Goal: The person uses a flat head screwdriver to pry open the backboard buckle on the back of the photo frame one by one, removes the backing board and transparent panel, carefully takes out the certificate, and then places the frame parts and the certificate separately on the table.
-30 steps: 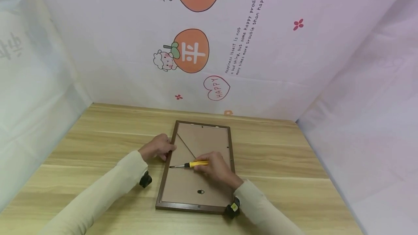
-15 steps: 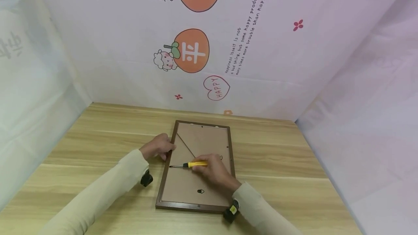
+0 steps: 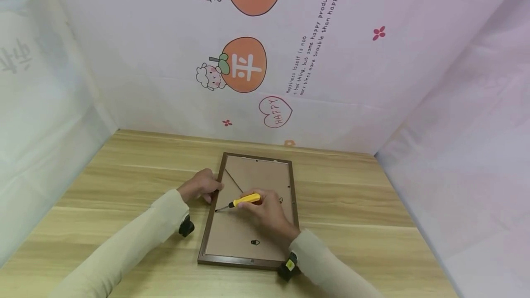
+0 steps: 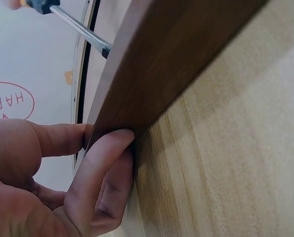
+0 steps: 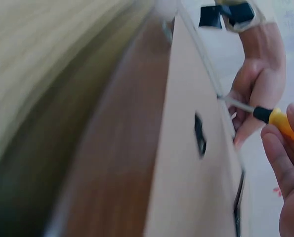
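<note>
A brown picture frame (image 3: 248, 260) lies face down, its beige backing board (image 3: 232, 238) showing. With thumb and curled fingers, my left hand (image 3: 204, 185) grips the frame's left edge; in the left wrist view the thumb is at the top edge and the fingers bear on the outer side. My right hand (image 3: 271, 210) holds a yellow-handled screwdriver (image 3: 247, 200) with a black collar. The shaft slants down to the left, its tip right at a small black tab (image 3: 216, 210) by the frame's inner left edge. In the right wrist view the screwdriver handle (image 5: 281, 123) sits between thumb and fingers.
Two black hangers are on the backing, one of them the near hanger (image 3: 255, 242). A dark diagonal slit (image 3: 233, 180) crosses the upper left. More small black tabs, like the right tab (image 3: 288, 186), line the inner edges. Printed white cloth (image 3: 331, 114) walls the wood-grain table (image 3: 343, 187).
The screwdriver handle has tilted upward and its shaft is steeper, with the tip still at the same left-edge tab. My right hand has shifted slightly left. The left hand and frame stay put.
</note>
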`<state>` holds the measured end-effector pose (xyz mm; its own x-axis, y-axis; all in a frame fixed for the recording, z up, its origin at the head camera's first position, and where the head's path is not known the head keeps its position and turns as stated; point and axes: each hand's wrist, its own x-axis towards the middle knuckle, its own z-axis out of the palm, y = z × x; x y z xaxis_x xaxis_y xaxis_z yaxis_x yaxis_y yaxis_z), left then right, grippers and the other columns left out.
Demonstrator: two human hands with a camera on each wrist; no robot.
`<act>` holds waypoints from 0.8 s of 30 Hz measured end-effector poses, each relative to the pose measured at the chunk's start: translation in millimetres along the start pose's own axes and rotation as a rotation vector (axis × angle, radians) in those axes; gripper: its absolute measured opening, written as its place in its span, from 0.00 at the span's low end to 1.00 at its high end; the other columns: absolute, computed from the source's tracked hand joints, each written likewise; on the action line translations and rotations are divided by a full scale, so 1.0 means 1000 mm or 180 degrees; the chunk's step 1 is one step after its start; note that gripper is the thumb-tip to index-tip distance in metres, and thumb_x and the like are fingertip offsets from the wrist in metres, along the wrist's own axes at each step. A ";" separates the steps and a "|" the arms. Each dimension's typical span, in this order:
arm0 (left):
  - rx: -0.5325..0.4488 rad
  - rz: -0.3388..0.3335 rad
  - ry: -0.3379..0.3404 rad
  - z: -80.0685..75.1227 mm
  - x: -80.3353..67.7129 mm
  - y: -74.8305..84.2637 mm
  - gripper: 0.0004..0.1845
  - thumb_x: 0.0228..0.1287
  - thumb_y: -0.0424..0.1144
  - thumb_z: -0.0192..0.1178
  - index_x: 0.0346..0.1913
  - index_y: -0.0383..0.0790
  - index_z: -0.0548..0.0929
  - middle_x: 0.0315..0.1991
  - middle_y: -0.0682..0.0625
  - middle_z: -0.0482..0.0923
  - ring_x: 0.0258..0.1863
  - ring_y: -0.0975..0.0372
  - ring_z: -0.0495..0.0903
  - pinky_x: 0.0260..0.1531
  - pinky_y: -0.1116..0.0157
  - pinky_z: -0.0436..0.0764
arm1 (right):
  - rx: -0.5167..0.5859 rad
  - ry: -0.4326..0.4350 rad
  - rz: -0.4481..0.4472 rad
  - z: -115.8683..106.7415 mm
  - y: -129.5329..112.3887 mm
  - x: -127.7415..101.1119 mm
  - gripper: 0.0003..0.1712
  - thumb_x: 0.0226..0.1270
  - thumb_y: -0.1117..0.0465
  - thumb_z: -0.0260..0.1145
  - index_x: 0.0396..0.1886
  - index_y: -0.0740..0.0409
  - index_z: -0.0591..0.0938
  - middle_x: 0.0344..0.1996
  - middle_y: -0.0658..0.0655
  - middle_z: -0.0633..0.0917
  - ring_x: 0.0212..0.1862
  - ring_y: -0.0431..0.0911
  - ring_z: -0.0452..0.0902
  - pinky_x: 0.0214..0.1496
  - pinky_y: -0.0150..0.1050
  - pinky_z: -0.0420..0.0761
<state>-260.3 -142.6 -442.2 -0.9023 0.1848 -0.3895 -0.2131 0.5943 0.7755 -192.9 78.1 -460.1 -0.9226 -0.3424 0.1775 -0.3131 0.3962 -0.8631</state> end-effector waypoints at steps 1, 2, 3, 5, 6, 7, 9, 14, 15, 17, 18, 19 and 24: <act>0.0011 -0.0014 0.0010 0.000 0.000 0.000 0.09 0.67 0.32 0.59 0.30 0.30 0.77 0.26 0.43 0.76 0.22 0.59 0.79 0.23 0.67 0.86 | -0.0009 0.0021 -0.0069 0.002 -0.003 0.000 0.17 0.60 0.55 0.72 0.45 0.61 0.86 0.39 0.53 0.88 0.36 0.38 0.80 0.37 0.27 0.82; 0.0010 -0.0027 0.0016 0.000 0.000 0.000 0.09 0.67 0.33 0.59 0.30 0.30 0.77 0.27 0.43 0.76 0.23 0.59 0.79 0.24 0.67 0.86 | -0.0018 0.0035 -0.0125 0.003 -0.006 0.000 0.18 0.61 0.56 0.72 0.46 0.62 0.86 0.39 0.54 0.89 0.35 0.37 0.80 0.36 0.27 0.82; 0.0007 -0.0040 0.0022 0.000 0.000 0.000 0.09 0.67 0.33 0.59 0.31 0.30 0.76 0.27 0.43 0.76 0.23 0.58 0.79 0.24 0.66 0.86 | -0.0051 0.0056 -0.0188 0.005 -0.010 0.000 0.18 0.61 0.56 0.72 0.45 0.64 0.86 0.38 0.55 0.89 0.35 0.36 0.80 0.35 0.27 0.83; 0.0015 -0.0065 0.0034 0.000 0.000 0.000 0.09 0.67 0.33 0.60 0.32 0.31 0.76 0.28 0.43 0.75 0.23 0.58 0.79 0.24 0.66 0.86 | -0.0126 0.0098 -0.0307 0.008 -0.017 0.002 0.17 0.61 0.56 0.72 0.44 0.64 0.86 0.37 0.55 0.89 0.33 0.34 0.80 0.33 0.26 0.83; 0.0023 -0.0072 0.0037 -0.001 0.000 0.001 0.09 0.67 0.34 0.60 0.32 0.31 0.76 0.28 0.43 0.75 0.23 0.58 0.79 0.24 0.66 0.86 | -0.0183 0.0119 -0.0353 0.010 -0.021 0.002 0.16 0.61 0.56 0.72 0.43 0.64 0.86 0.36 0.55 0.89 0.32 0.33 0.80 0.32 0.26 0.83; 0.0032 -0.0075 0.0042 -0.001 -0.001 0.001 0.09 0.67 0.34 0.60 0.32 0.31 0.75 0.29 0.44 0.75 0.22 0.58 0.79 0.24 0.66 0.86 | -0.0232 0.0135 -0.0391 0.011 -0.024 0.003 0.15 0.61 0.57 0.72 0.42 0.64 0.87 0.35 0.56 0.89 0.31 0.33 0.80 0.31 0.26 0.82; 0.0073 -0.0071 0.0037 -0.001 -0.001 0.000 0.10 0.67 0.34 0.60 0.31 0.31 0.75 0.28 0.44 0.74 0.21 0.59 0.79 0.24 0.66 0.86 | -0.0350 0.0159 -0.0442 0.015 -0.032 0.003 0.14 0.61 0.58 0.72 0.41 0.63 0.87 0.33 0.55 0.89 0.30 0.32 0.79 0.30 0.25 0.82; 0.0154 -0.0050 0.0020 -0.002 -0.001 -0.002 0.11 0.69 0.35 0.59 0.30 0.31 0.76 0.26 0.44 0.76 0.19 0.60 0.79 0.23 0.67 0.86 | -0.0643 0.0201 -0.0642 0.027 -0.048 0.004 0.12 0.61 0.60 0.72 0.40 0.64 0.86 0.30 0.56 0.89 0.28 0.33 0.80 0.28 0.21 0.79; 0.0152 -0.0060 0.0028 -0.003 0.000 -0.002 0.11 0.69 0.35 0.59 0.30 0.31 0.76 0.26 0.44 0.76 0.19 0.60 0.79 0.22 0.67 0.85 | -0.0685 0.0209 -0.0680 0.029 -0.050 0.004 0.11 0.61 0.61 0.72 0.40 0.64 0.86 0.31 0.56 0.89 0.28 0.34 0.81 0.28 0.21 0.79; 0.0155 -0.0059 0.0035 -0.003 0.000 -0.003 0.11 0.69 0.35 0.59 0.30 0.31 0.76 0.26 0.44 0.76 0.19 0.60 0.79 0.22 0.67 0.85 | -0.0687 0.0207 -0.0709 0.031 -0.051 0.003 0.11 0.61 0.62 0.71 0.41 0.64 0.86 0.32 0.57 0.89 0.29 0.35 0.82 0.30 0.21 0.80; 0.0165 -0.0048 0.0029 -0.003 0.000 -0.003 0.11 0.69 0.35 0.59 0.30 0.31 0.76 0.26 0.44 0.76 0.20 0.60 0.80 0.22 0.67 0.85 | -0.0646 0.0215 -0.0677 0.031 -0.050 0.002 0.12 0.62 0.62 0.71 0.41 0.65 0.86 0.32 0.57 0.89 0.30 0.36 0.83 0.30 0.21 0.81; 0.0153 -0.0052 0.0028 -0.002 0.001 -0.002 0.10 0.68 0.35 0.59 0.30 0.31 0.76 0.26 0.44 0.76 0.21 0.59 0.80 0.23 0.67 0.86 | -0.0570 0.0216 -0.0614 0.030 -0.048 0.002 0.12 0.62 0.61 0.71 0.42 0.65 0.86 0.33 0.57 0.89 0.31 0.36 0.83 0.31 0.22 0.81; 0.0059 -0.0059 0.0009 0.000 0.001 0.000 0.09 0.68 0.34 0.59 0.34 0.29 0.77 0.29 0.42 0.77 0.24 0.57 0.82 0.25 0.66 0.87 | 0.0194 0.0153 0.0094 0.017 -0.027 -0.004 0.14 0.64 0.58 0.70 0.45 0.61 0.85 0.39 0.55 0.88 0.35 0.35 0.81 0.37 0.26 0.83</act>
<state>-261.5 -142.3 -442.9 -0.8993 0.1715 -0.4023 -0.2228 0.6119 0.7589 -177.3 53.8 -445.6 -0.9415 -0.2894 0.1728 -0.2727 0.3524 -0.8952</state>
